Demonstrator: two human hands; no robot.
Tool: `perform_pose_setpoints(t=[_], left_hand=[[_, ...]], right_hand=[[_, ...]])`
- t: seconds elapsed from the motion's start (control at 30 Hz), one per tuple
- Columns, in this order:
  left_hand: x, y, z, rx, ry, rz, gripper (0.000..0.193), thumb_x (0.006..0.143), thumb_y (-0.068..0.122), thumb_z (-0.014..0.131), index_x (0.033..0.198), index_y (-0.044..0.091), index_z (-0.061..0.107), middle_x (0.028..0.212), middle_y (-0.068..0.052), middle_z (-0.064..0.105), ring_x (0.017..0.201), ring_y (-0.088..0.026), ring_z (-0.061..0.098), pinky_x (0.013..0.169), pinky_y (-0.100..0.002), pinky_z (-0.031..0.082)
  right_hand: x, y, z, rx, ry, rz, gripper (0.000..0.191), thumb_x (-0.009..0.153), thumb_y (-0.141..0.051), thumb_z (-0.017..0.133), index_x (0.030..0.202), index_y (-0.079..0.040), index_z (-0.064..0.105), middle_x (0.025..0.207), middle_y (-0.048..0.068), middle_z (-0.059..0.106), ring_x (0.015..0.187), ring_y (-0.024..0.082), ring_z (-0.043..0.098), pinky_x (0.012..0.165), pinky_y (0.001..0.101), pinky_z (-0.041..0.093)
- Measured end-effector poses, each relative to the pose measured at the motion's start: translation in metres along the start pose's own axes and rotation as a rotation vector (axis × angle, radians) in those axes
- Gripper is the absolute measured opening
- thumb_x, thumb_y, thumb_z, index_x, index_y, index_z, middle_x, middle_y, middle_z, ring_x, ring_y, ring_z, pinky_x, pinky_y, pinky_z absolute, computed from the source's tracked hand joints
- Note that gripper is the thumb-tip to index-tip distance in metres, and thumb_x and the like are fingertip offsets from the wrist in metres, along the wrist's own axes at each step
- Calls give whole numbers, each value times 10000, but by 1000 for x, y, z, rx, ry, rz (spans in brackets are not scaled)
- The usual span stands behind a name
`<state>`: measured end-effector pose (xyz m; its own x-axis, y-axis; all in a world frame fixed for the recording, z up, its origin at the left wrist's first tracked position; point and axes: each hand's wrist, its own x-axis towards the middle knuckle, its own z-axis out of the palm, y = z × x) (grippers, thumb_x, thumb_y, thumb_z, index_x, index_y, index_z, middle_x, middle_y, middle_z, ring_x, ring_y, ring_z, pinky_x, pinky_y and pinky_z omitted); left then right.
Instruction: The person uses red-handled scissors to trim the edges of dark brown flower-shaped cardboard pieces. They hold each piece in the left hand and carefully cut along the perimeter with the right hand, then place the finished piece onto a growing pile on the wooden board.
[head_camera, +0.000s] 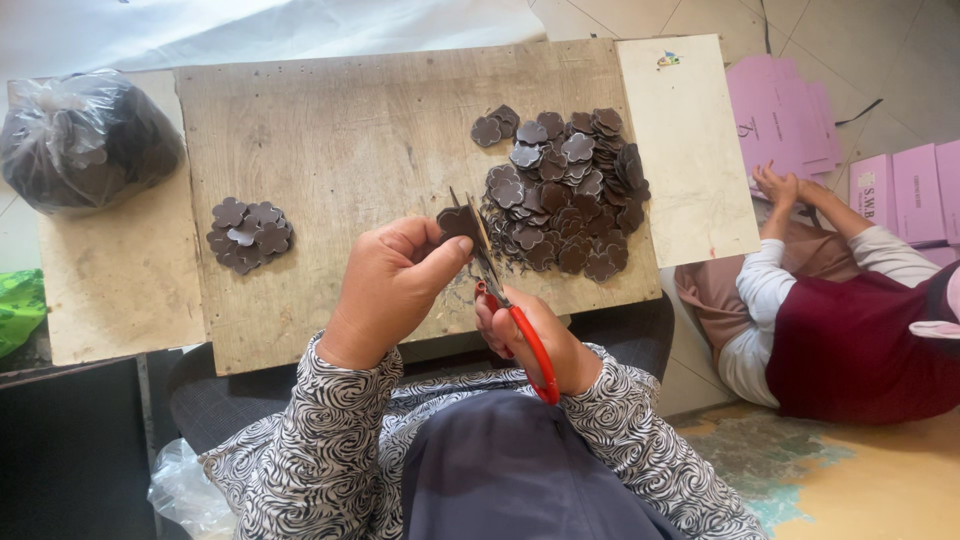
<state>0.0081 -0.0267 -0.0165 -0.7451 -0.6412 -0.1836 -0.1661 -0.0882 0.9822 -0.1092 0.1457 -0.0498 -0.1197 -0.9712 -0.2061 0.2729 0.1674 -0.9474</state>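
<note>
My left hand (392, 285) pinches a dark brown flower-shaped piece (457, 221) between thumb and fingers, just above the near edge of a wooden board (360, 130). My right hand (535, 335) grips red-handled scissors (520, 330), whose blades (478, 235) meet the held piece. A large heap of the same brown flower pieces (570, 195) lies on the board right of my hands. A small pile of them (250, 233) sits on the board's left part.
A clear plastic bag of dark pieces (85, 140) rests at the far left. A pale panel (685, 150) adjoins the board's right side. Another person (830, 310) sits on the floor at right beside pink boxes (905, 190). Something green (18, 305) shows at the left edge.
</note>
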Motion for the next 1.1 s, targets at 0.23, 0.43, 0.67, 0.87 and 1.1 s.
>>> perform_pose_setpoints(t=[0.23, 0.43, 0.67, 0.87, 1.1], left_hand=[[4, -9, -4, -286, -42, 92, 127, 1005, 117, 603, 1004, 6, 664, 899, -13, 714, 811, -61, 677, 758, -206, 559], [4, -12, 0, -360, -36, 16, 88, 964, 35, 634, 1040, -8, 624, 955, -61, 733, 834, -110, 711, 779, -257, 593], [4, -13, 0, -382, -54, 5, 92, 969, 28, 659, 1042, -12, 621, 949, -63, 736, 825, -112, 711, 763, -255, 595], [6, -13, 3, -341, -104, -16, 115, 932, 16, 693, 1031, 1, 636, 921, -48, 733, 815, -85, 708, 742, -227, 589], [3, -11, 11, -255, -80, 17, 189, 881, -12, 713, 1032, 15, 603, 890, 17, 667, 782, -44, 625, 686, -197, 528]], right_hand=[[-1, -5, -1, 66, -47, 23, 585, 1009, -667, 514, 991, -83, 472, 831, -24, 414, 730, 81, 386, 644, 242, 363], [-2, -8, 1, 76, -53, 37, 550, 1022, -636, 493, 1005, -86, 478, 834, -19, 431, 740, 88, 407, 662, 245, 393], [-5, -6, 0, 66, -50, 55, 553, 1032, -631, 484, 1023, -78, 486, 854, -10, 448, 750, 97, 419, 677, 256, 407], [-4, -2, -4, 5, -82, 23, 614, 1015, -668, 473, 1116, -63, 503, 911, 4, 490, 810, 111, 483, 744, 271, 454], [-4, 1, -4, -38, -76, 25, 633, 1014, -680, 455, 1112, -56, 504, 916, 12, 483, 807, 118, 507, 720, 274, 460]])
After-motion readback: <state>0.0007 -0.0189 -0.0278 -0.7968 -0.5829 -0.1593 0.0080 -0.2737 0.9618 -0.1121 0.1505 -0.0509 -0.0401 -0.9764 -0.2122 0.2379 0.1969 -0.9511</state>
